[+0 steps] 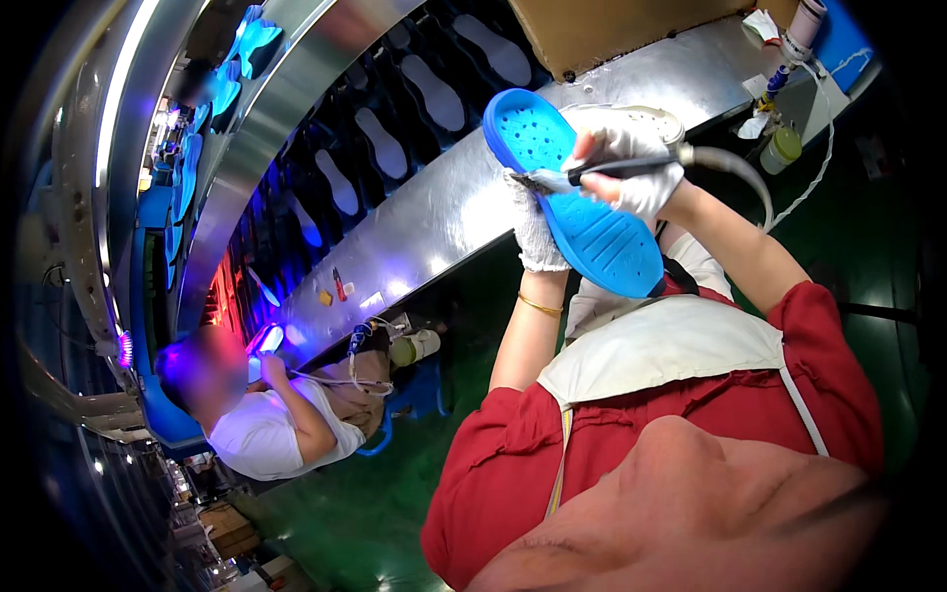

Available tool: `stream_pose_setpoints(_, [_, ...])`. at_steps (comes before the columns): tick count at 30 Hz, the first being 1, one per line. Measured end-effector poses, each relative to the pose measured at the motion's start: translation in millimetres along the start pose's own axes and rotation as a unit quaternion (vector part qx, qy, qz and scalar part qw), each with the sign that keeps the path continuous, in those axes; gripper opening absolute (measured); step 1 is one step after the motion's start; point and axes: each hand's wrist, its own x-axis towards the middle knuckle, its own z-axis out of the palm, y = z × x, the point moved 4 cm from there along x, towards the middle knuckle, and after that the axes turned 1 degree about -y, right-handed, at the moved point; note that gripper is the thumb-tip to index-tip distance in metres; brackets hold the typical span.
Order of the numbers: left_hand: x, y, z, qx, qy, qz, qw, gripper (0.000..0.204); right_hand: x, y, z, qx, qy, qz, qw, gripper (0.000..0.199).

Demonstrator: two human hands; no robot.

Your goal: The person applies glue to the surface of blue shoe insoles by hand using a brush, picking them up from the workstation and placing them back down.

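A bright blue shoe sole [604,245], dotted with small holes and ribbed near its lower end, is held at a tilt over the near side of the metal bench. My left hand [536,232], in a white glove, grips its left edge around the middle. In my right hand [631,176], gloved with bare fingertips, is a brush [552,181] with a black handle. Its bristles reach across the sole, close to my left fingers; whether they touch it I cannot tell. A clear hose [735,166] runs from the handle's back end. Behind my right hand lies a pale sole [656,122].
Beyond the metal bench [395,259], a dark conveyor carries several grey insole-shaped pieces [432,92]. A cardboard box [631,35] stands at the back. A lidded container [781,148] is at right. At left, a seated co-worker [281,424] holds a lit piece.
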Motion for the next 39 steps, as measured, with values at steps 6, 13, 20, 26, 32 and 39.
stream_pose_setpoints(6, [10, 6, 14, 0.158, 0.154, 0.072, 0.973, 0.068, 3, 8, 0, -0.178, 0.063, -0.124, 0.974, 0.023])
stream_pose_setpoints(13, [14, 20, 27, 0.191, 0.149, 0.107, 0.964, 0.076, -10, 16, 5, -0.152, 0.015, -0.059, 0.987, 0.023])
stream_pose_setpoints(20, [12, 36, 15, 0.085, 0.121, 0.078, 0.986, 0.076, -22, 10, 19, -0.149, -0.07, 0.037, 0.986, 0.025])
stream_pose_setpoints(26, [16, 48, 11, 0.114, 0.134, 0.085, 0.981, 0.069, -25, -3, 32, -0.282, -0.102, -0.052, 0.953, 0.024])
stream_pose_setpoints(32, [13, 52, 15, 0.131, 0.134, 0.099, 0.977, 0.079, -18, 35, -2, 0.032, -0.012, 0.154, 0.988, 0.014])
stream_pose_setpoints(39, [-2, 18, 31, 0.049, 0.064, 0.071, 0.994, 0.089, -5, 14, -22, 0.027, 0.056, 0.054, 0.997, 0.014])
